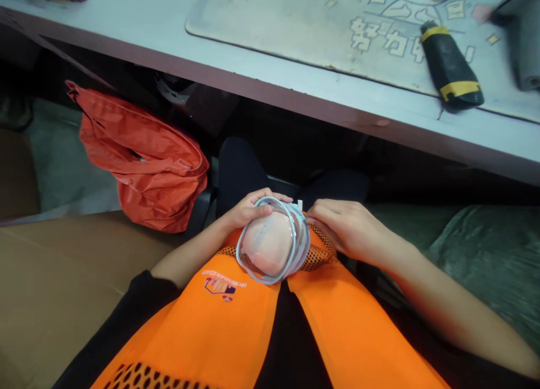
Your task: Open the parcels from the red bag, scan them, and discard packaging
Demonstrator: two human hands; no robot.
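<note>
I look down at my lap, below the desk edge. My left hand (250, 208) is closed round a small clear plastic pouch (273, 240) with a pale blue rim and something pinkish inside. It rests against my orange vest (228, 316). My right hand (346, 227) has its fingers pinched together at the pouch's upper right edge, by a small white tab (300, 204). What the fingertips grip there is too small to make out fully.
A grey desk (295, 85) with a dark red edge runs across the top, bearing a printed mat (295, 23) and a black tool with yellow bands (449, 66). An orange-red bag (147, 164) hangs at the left. A cardboard box (54, 276) sits lower left.
</note>
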